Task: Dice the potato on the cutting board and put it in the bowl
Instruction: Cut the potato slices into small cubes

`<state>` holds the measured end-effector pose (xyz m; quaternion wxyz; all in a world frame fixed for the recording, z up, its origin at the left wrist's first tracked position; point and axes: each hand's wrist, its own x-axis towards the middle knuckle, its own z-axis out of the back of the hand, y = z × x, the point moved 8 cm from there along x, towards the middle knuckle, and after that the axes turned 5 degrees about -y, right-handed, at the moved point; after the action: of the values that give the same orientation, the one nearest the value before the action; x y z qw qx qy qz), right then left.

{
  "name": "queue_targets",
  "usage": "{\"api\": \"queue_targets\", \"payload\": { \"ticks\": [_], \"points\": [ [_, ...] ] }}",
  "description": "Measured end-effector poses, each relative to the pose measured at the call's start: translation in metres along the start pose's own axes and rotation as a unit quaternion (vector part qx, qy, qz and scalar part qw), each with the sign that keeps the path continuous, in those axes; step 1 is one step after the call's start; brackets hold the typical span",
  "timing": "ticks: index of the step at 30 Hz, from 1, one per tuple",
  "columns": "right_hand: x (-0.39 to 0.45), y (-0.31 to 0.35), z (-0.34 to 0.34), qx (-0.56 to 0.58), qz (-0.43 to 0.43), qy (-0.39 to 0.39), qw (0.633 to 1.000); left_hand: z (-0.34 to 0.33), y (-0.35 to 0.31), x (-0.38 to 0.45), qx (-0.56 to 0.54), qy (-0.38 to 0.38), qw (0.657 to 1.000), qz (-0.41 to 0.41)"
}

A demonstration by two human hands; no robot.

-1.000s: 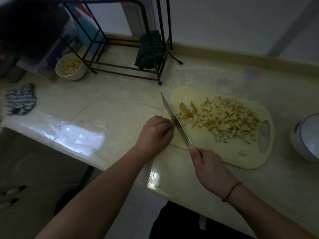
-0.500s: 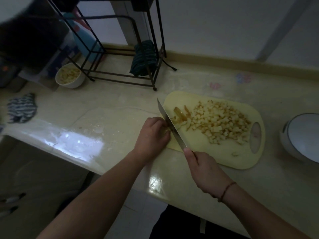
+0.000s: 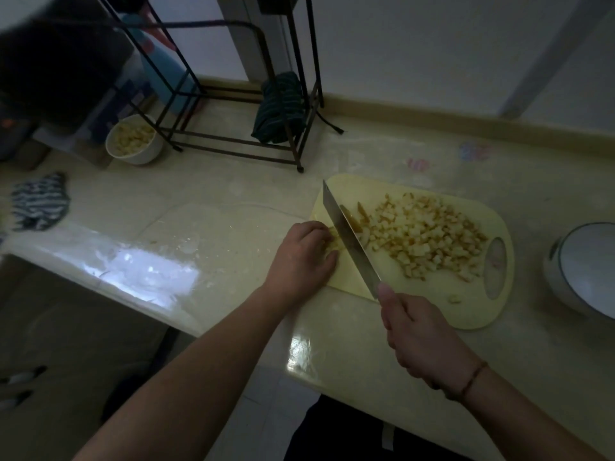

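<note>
A pale yellow cutting board (image 3: 442, 306) lies on the counter with a heap of diced potato (image 3: 429, 236) spread over its middle. My right hand (image 3: 422, 337) grips the handle of a long knife (image 3: 349, 236), whose blade slants across the board's left end. My left hand (image 3: 303, 257) curls its fingers over a few uncut potato strips (image 3: 333, 242) just left of the blade. More strips (image 3: 361, 216) lie right of the blade. A white bowl (image 3: 585, 271) stands empty at the right edge of the view.
A second white bowl (image 3: 133, 141) with diced pieces stands far left by a black metal rack (image 3: 233, 141). A dark striped cloth (image 3: 283, 108) hangs on the rack and another cloth (image 3: 40, 201) lies at the far left. The counter's front edge runs below my wrists.
The knife blade has shifted slightly left along the strips, close against my left fingers. My left hand stays on the strips. The camera has tilted a little.
</note>
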<state>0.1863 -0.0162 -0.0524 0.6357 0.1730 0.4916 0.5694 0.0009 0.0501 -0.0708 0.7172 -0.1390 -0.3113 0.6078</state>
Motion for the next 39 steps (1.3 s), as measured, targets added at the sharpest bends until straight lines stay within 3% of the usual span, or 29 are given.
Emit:
{"api": "queue_targets", "payload": {
  "ticks": [12, 19, 27, 34, 39],
  "points": [
    [0.003, 0.01, -0.004, -0.075, 0.042, -0.031, 0.996, 0.001, 0.003, 0.008, -0.006, 0.013, 1.0, -0.001],
    [0.015, 0.01, -0.005, -0.068, 0.018, 0.0, 0.998, 0.002, 0.002, 0.009, 0.005, 0.012, 1.0, -0.01],
    [0.008, 0.001, 0.002, -0.069, 0.021, 0.014, 0.997, -0.003, -0.001, 0.009, -0.002, 0.002, 0.999, 0.035],
    [-0.016, -0.034, 0.037, -0.065, -0.009, 0.058, 0.996, -0.016, -0.017, -0.001, -0.025, 0.017, 1.0, 0.002],
    [-0.028, -0.045, 0.08, -0.117, 0.01, 0.035, 0.993, -0.038, -0.042, -0.009, -0.048, 0.037, 0.998, -0.023]
  ]
}}
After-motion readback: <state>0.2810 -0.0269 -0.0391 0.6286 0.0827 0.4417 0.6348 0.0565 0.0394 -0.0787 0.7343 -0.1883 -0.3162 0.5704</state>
